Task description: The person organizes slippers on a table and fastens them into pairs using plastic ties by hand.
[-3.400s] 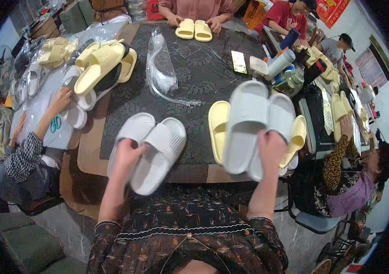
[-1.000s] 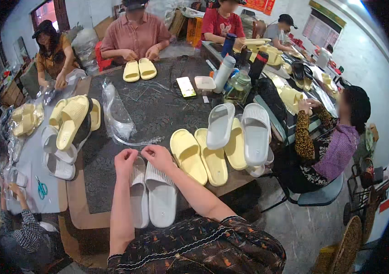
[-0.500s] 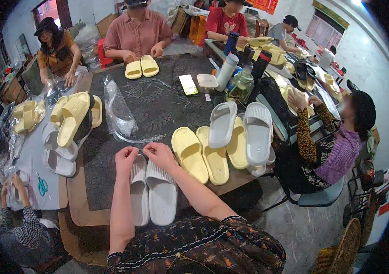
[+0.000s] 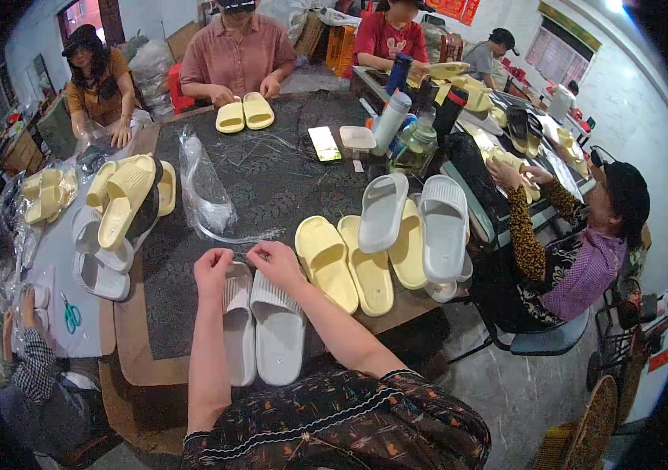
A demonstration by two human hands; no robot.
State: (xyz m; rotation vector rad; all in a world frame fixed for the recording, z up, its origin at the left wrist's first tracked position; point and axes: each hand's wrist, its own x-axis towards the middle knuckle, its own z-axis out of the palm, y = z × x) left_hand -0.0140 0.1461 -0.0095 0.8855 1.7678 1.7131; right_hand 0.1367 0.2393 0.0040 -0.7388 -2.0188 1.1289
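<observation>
A pair of grey slippers lies side by side at the table's near edge, toes pointing away from me. My left hand is closed in a pinch at the toe of the left slipper. Close to it, my right hand pinches above the toe of the right slipper. Whatever sits between my fingertips is too small to make out. Just beyond my hands lies a bundle of thin clear plastic strands, partly in a clear bag. To the right of my right hand are yellow slippers, with grey slippers resting on some of them.
Stacked yellow and grey slippers sit at the table's left edge, near teal scissors. A phone, a plastic box, bottles and a glass jar stand farther back. Several co-workers sit around the tables.
My hands stay at the slipper toes, the fingers shifting slightly, with the left hand a little lower. At the right, a co-worker's hands and head have moved. The lower-left co-worker's hands have shifted too.
</observation>
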